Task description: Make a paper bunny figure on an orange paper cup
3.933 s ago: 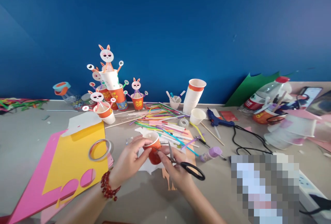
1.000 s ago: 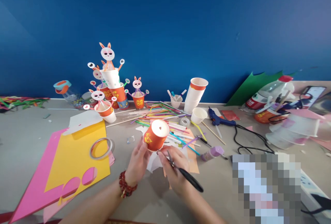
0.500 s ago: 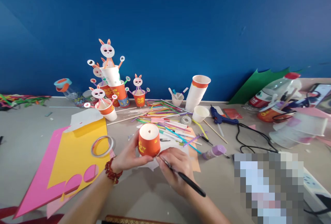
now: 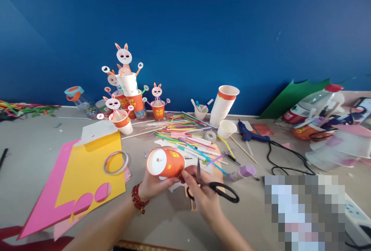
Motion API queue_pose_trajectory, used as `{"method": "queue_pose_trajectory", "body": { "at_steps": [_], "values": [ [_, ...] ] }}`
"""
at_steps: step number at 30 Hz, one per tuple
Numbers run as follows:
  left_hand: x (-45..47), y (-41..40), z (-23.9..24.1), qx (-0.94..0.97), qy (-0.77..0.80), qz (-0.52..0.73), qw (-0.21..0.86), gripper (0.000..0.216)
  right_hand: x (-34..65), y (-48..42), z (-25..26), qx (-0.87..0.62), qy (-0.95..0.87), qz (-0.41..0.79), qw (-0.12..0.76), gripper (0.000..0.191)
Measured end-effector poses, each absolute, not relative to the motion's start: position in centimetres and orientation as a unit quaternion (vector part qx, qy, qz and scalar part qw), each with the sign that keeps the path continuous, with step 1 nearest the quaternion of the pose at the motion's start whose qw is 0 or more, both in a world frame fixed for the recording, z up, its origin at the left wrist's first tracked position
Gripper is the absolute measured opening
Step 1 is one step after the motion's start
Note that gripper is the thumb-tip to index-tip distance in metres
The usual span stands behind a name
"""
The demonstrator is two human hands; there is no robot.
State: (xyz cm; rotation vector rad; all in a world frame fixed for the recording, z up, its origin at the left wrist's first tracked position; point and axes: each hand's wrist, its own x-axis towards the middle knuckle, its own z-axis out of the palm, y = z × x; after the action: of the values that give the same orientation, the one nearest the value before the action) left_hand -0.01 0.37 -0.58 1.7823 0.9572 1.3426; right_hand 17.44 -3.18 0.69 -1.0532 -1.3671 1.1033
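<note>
An orange paper cup (image 4: 174,163) with yellow print lies tilted in my left hand (image 4: 156,187), fingers wrapped round it. Its white base faces left toward me and has a small hole in it. My right hand (image 4: 204,195) holds black-handled scissors (image 4: 198,172) in its palm, blades pointing up and spread apart. The thumb and fingertips of that hand touch the cup's right end, where the rim is partly hidden. Beyond my hands, colourful sticks and pens (image 4: 185,125) lie in a loose heap.
Paper cups with rabbit figures (image 4: 126,85) stand at the back left. A tape roll (image 4: 116,163) lies on yellow card (image 4: 87,173). To the right are stacked cups (image 4: 223,106), a blue glue gun (image 4: 251,134) with its cable, and a purple-capped glue stick (image 4: 242,172).
The cup has turned from base up to tilted, its base now facing left. In my right hand the scissors have swung round, their blades now pointing up and apart.
</note>
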Motion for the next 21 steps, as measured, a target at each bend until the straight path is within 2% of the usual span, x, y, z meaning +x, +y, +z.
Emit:
{"method": "queue_pose_trajectory", "body": {
  "at_steps": [4, 11, 14, 17, 21],
  "values": [
    [0.4, 0.3, 0.5, 0.675, 0.37, 0.548, 0.327, 0.057, 17.6, -3.0, 0.9, -0.426, -0.617, 0.406, 0.522, 0.018],
    [1.5, 0.0, -0.2, 0.662, 0.343, 0.624, 0.235, 0.059, 16.6, -2.8, 0.3, -0.406, -0.475, 0.545, 0.559, 0.021],
    [1.3, 0.2, -1.0, 0.662, 0.337, 0.629, 0.227, 0.062, 16.8, -2.7, 0.5, -0.404, -0.455, 0.557, 0.565, 0.021],
    [0.4, 0.6, -1.2, 0.673, 0.299, 0.614, 0.283, 0.077, 17.7, -2.4, 1.3, -0.406, -0.553, 0.444, 0.576, 0.018],
    [-1.1, 1.4, 0.3, 0.619, 0.265, 0.563, 0.479, 0.092, 19.3, -1.7, 2.5, -0.375, -0.705, 0.285, 0.53, 0.015]
  ]
}}
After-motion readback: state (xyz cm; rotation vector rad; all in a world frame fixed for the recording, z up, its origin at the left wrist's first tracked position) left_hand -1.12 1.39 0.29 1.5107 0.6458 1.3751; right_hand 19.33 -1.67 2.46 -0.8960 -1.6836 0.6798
